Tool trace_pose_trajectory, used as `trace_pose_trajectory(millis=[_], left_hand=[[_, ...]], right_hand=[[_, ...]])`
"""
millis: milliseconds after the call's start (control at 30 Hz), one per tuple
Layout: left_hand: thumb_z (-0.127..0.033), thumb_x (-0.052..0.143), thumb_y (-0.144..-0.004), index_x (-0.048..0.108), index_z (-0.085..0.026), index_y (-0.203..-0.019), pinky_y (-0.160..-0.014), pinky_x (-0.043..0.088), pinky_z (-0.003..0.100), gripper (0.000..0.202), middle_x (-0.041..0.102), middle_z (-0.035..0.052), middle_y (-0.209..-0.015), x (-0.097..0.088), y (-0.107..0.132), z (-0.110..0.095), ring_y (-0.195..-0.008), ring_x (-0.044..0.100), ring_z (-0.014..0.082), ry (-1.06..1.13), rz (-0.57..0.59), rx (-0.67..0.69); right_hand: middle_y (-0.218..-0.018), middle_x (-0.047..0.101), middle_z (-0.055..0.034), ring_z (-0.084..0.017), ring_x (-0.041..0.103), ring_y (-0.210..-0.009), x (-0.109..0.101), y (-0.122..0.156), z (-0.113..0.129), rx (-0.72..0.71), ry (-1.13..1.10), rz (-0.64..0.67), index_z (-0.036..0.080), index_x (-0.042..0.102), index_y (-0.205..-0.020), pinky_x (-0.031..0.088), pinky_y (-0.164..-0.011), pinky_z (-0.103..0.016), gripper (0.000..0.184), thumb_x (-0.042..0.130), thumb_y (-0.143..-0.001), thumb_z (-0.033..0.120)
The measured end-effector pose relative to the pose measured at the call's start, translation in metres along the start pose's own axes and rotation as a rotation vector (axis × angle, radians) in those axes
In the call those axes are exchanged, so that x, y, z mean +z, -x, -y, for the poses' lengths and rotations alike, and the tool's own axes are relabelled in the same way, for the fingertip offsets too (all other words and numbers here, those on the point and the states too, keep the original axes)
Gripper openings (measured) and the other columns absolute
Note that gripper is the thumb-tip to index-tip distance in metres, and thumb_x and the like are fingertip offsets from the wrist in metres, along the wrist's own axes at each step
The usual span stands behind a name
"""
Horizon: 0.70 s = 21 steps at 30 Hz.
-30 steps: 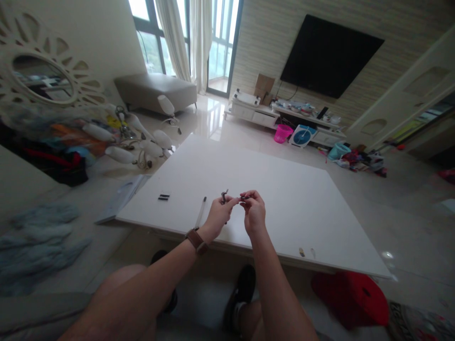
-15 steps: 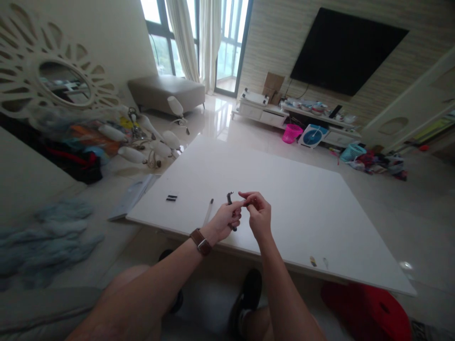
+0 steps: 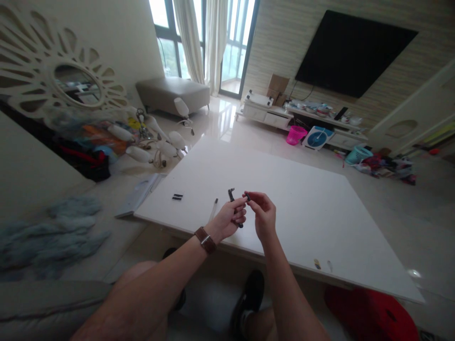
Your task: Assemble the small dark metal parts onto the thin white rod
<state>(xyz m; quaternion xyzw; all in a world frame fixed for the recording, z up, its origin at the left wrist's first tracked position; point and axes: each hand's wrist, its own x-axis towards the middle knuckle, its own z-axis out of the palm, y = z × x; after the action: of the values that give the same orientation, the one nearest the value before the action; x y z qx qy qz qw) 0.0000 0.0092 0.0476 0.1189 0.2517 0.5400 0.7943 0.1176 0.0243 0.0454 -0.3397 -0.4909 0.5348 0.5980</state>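
Over the near half of the white tabletop, both my hands are held close together. My left hand is curled around a dark bent-headed tool, with the fingers well closed on its handle. Its head points toward the far side of the tabletop, and its long axis runs from there back to the near edge, leaning a little to the right. My right hand is almost closed at the fingertips: thumb and forefinger seem to pinch a small dark piece, just to the right of the tool's head. The piece lies aslant, and the right hand is the nearer one to it; the left fingertip is beside it, but whether they touch, I cannot tell. On the left part of the tabletop lie two black strips and a slim pale stick with a dark tip.
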Motion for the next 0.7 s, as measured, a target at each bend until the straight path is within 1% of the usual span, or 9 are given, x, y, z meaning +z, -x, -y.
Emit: trace_pose_trajectory(millis=[67,133,233,333,433,500,600,700], left_hand=[[-0.025,0.077,-0.074,0.049,-0.016,-0.074,-0.039,0.018,0.016,0.030,0.032,-0.0115,-0.056,0.001,0.000,-0.001,-0.041,0.020,0.0004,-0.034,-0.002,0.020],[-0.030,0.076,-0.074,0.049,-0.016,-0.071,-0.040,0.018,0.017,0.031,0.032,-0.0112,-0.055,0.002,0.000,-0.001,-0.042,0.020,0.0009,-0.119,-0.014,0.072],[-0.036,0.069,-0.077,0.054,-0.015,-0.078,-0.041,0.018,0.019,0.025,0.036,-0.0096,-0.056,0.003,-0.002,-0.001,-0.042,0.025,0.0028,-0.326,-0.037,0.214],[-0.042,0.061,-0.082,0.056,-0.016,-0.081,-0.044,0.023,0.020,0.026,0.043,-0.0065,-0.061,0.002,-0.004,0.001,-0.047,0.034,0.0049,-0.526,-0.050,0.338],[-0.051,0.050,-0.088,0.055,-0.016,-0.080,-0.048,0.028,0.021,0.036,0.046,-0.0042,-0.064,0.000,-0.006,0.005,-0.050,0.038,0.0065,-0.596,-0.047,0.350],[-0.056,0.046,-0.090,0.055,-0.016,-0.078,-0.048,0.028,0.022,0.043,0.046,-0.0038,-0.062,0.000,-0.006,0.008,-0.050,0.038,0.0070,-0.620,-0.035,0.334],[-0.062,0.048,-0.089,0.054,-0.016,-0.076,-0.046,0.026,0.022,0.049,0.045,-0.0039,-0.060,0.000,-0.005,0.011,-0.049,0.037,0.0069,-0.643,0.016,0.308],[-0.066,0.051,-0.088,0.052,-0.016,-0.074,-0.045,0.024,0.021,0.052,0.044,-0.0043,-0.059,0.002,-0.003,0.013,-0.048,0.035,0.0061,-0.654,0.064,0.309]], right_hand=[[-0.100,0.077,-0.0065,-0.022,0.070,-0.096,0.000,-0.001,0.000,0.001,-0.004,-0.012,0.022,0.076,-0.096,0.053,-0.087,-0.036,0.021,0.079,-0.075,0.023],[-0.099,0.077,-0.0058,-0.021,0.070,-0.094,-0.001,-0.002,-0.002,0.004,-0.024,-0.046,0.022,0.075,-0.095,0.053,-0.085,-0.035,0.022,0.082,-0.074,0.025],[-0.098,0.077,-0.0047,-0.020,0.070,-0.093,-0.001,-0.006,-0.004,0.026,-0.096,-0.112,0.022,0.075,-0.094,0.052,-0.084,-0.034,0.024,0.084,-0.073,0.029],[-0.101,0.077,-0.0042,-0.020,0.071,-0.094,-0.002,-0.008,-0.004,0.063,-0.206,-0.151,0.023,0.073,-0.092,0.052,-0.081,-0.034,0.024,0.085,-0.073,0.033],[-0.104,0.077,-0.0034,-0.020,0.071,-0.096,-0.002,-0.009,-0.003,0.098,-0.300,-0.144,0.025,0.073,-0.092,0.053,-0.080,-0.033,0.027,0.086,-0.070,0.036],[-0.107,0.077,-0.0032,-0.020,0.071,-0.099,-0.003,-0.008,-0.002,0.110,-0.323,-0.134,0.025,0.074,-0.093,0.053,-0.080,-0.033,0.029,0.087,-0.070,0.036],[-0.107,0.077,-0.0037,-0.019,0.070,-0.099,-0.003,-0.007,-0.001,0.123,-0.329,-0.118,0.025,0.075,-0.094,0.053,-0.080,-0.031,0.029,0.087,-0.069,0.035],[-0.106,0.078,-0.0039,-0.019,0.070,-0.099,-0.004,-0.006,0.001,0.137,-0.341,-0.080,0.024,0.075,-0.093,0.053,-0.082,-0.031,0.028,0.087,-0.069,0.035]])
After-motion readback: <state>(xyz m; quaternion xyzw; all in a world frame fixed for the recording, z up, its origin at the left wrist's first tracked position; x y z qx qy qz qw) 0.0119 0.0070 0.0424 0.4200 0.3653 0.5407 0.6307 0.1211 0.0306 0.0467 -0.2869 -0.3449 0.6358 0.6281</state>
